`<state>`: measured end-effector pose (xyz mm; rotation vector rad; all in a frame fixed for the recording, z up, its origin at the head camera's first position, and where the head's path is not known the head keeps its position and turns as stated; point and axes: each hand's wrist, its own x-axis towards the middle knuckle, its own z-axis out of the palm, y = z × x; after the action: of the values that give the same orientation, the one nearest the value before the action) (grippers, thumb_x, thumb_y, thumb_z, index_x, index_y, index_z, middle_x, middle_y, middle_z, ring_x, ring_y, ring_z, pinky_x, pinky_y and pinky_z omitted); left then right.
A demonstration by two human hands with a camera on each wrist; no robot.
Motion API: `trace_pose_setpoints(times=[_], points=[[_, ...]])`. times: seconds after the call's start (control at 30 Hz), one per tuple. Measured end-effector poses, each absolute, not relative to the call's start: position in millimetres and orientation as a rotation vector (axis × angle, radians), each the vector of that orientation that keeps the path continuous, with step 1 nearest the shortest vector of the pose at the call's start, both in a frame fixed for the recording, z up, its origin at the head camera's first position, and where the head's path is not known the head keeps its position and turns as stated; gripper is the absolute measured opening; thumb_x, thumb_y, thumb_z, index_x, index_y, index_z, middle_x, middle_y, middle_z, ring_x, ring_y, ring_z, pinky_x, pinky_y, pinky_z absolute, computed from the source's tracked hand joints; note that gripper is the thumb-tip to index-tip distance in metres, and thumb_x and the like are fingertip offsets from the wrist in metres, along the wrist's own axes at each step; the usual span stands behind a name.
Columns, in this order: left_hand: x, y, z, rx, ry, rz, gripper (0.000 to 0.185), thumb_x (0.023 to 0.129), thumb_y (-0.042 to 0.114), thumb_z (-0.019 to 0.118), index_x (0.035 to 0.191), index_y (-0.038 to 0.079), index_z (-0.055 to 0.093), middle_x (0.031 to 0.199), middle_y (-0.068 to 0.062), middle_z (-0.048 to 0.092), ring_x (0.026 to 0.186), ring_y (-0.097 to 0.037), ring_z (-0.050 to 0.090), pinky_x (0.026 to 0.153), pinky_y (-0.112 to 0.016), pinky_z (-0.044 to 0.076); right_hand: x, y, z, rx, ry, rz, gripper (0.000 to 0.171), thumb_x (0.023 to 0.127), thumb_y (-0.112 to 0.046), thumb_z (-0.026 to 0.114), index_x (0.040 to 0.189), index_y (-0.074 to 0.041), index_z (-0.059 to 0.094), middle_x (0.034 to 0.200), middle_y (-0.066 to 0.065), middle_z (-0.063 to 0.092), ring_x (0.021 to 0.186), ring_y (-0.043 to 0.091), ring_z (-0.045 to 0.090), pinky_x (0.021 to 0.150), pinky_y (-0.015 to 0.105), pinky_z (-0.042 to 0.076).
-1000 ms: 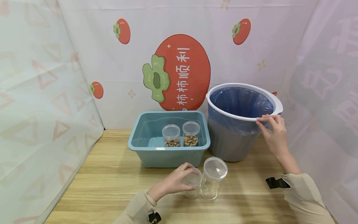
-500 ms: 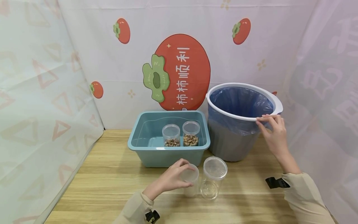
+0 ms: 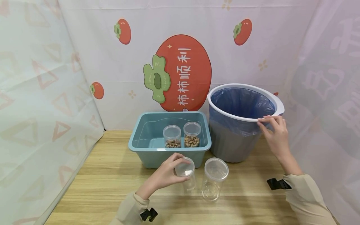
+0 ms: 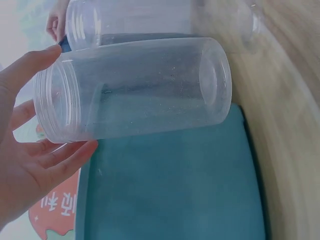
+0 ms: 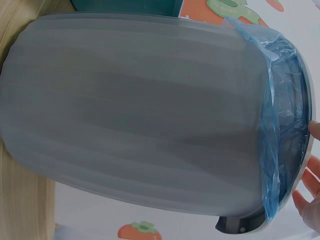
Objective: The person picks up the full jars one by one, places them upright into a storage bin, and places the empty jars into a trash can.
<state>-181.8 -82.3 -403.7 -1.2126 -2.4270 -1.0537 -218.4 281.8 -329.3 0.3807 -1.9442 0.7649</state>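
Left hand (image 3: 164, 175) sits lower centre of the head view, fingers curled round the lid end of an empty clear jar (image 3: 187, 176) and holding it off the table (image 3: 98, 184), tilted. In the left wrist view the same jar (image 4: 135, 90) lies almost sideways across the upper half of the frame, fingertips (image 4: 65, 160) under the lid end, thumb on top.

Right hand (image 3: 274, 131) is at right of centre, fingers curled over the white rim of the grey bin (image 3: 233, 143), pinching rim and blue liner (image 3: 242, 103). The right wrist view shows only fingertips (image 5: 307, 192) at the rim, far right edge.

Handling, as a guess: the jar looks like thin clear plastic, empty, so very light and fairly stiff but squeezable; smooth wall, likely slippery. The ridged lid end gives the best purchase, which is where the hand has it. A mid-wall hold would work too.

Second clear jar (image 3: 215, 178) stands upright just beside the held one, to its right, not touching as far as can be told; easy to knock over. Teal tub (image 3: 146, 147) is right behind, its front wall close to the jar. Two jars with nuts (image 3: 181, 137) stand inside the tub toward the right.

Open room: bare wood left of the hand and along the bottom of the frame. Bin mouth is open at upper right, its rim well above the held jar. Backdrop cloth closes in left, back and right.
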Motion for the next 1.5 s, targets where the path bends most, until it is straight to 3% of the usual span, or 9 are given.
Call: trace_pose_setpoints(times=[0.6, 0.8, 1.03, 1.33, 1.5], points=[[-180, -101, -375, -1.108, -2.187, -1.197, 0.045, 0.069, 0.020, 0.076, 0.110, 0.013, 0.059, 0.112, -0.006, 0.049, 0.104, -0.020, 0.048, 0.078, -0.035, 0.046, -219, 282, -329, 0.380, -1.948, 0.761, 0.023, 0.065, 0.017, 0.067, 0.086, 0.007, 0.064, 0.092, 0.024, 0.053, 0.091, 0.035, 0.045, 0.086, 0.022, 0.028], [-180, -105, -363, -1.063, -2.110, -1.230, 0.047, 0.066, 0.015, 0.078, 0.108, 0.011, 0.059, 0.113, -0.009, 0.050, 0.105, -0.022, 0.048, 0.076, -0.033, 0.046, -220, 284, -329, 0.375, -1.955, 0.750, 0.023, 0.065, 0.017, 0.067, 0.086, 0.007, 0.064, 0.092, 0.024, 0.052, 0.093, 0.022, 0.045, 0.086, 0.021, 0.028], [-179, -108, -345, -1.049, -2.069, -1.240, 0.047, 0.065, 0.014, 0.078, 0.108, 0.008, 0.060, 0.114, -0.010, 0.049, 0.103, -0.022, 0.048, 0.075, -0.035, 0.047, -218, 282, -330, 0.379, -1.940, 0.760, 0.024, 0.064, 0.017, 0.067, 0.085, 0.007, 0.064, 0.091, 0.023, 0.053, 0.090, 0.035, 0.045, 0.084, 0.021, 0.027], [-190, -102, -322, -1.067, -1.975, -1.214, 0.045, 0.070, 0.027, 0.075, 0.107, 0.008, 0.060, 0.111, -0.010, 0.051, 0.104, -0.022, 0.049, 0.077, -0.033, 0.046, -218, 282, -330, 0.373, -1.945, 0.758, 0.023, 0.065, 0.017, 0.068, 0.085, 0.007, 0.064, 0.092, 0.024, 0.054, 0.089, 0.036, 0.045, 0.084, 0.019, 0.027], [-197, -96, -312, -1.053, -1.959, -1.243, 0.045, 0.067, 0.016, 0.077, 0.107, 0.007, 0.059, 0.111, -0.010, 0.051, 0.103, -0.021, 0.049, 0.072, -0.031, 0.048, -218, 282, -329, 0.368, -1.959, 0.755, 0.022, 0.065, 0.016, 0.067, 0.085, 0.007, 0.064, 0.093, 0.024, 0.054, 0.090, 0.036, 0.045, 0.083, 0.021, 0.027]])
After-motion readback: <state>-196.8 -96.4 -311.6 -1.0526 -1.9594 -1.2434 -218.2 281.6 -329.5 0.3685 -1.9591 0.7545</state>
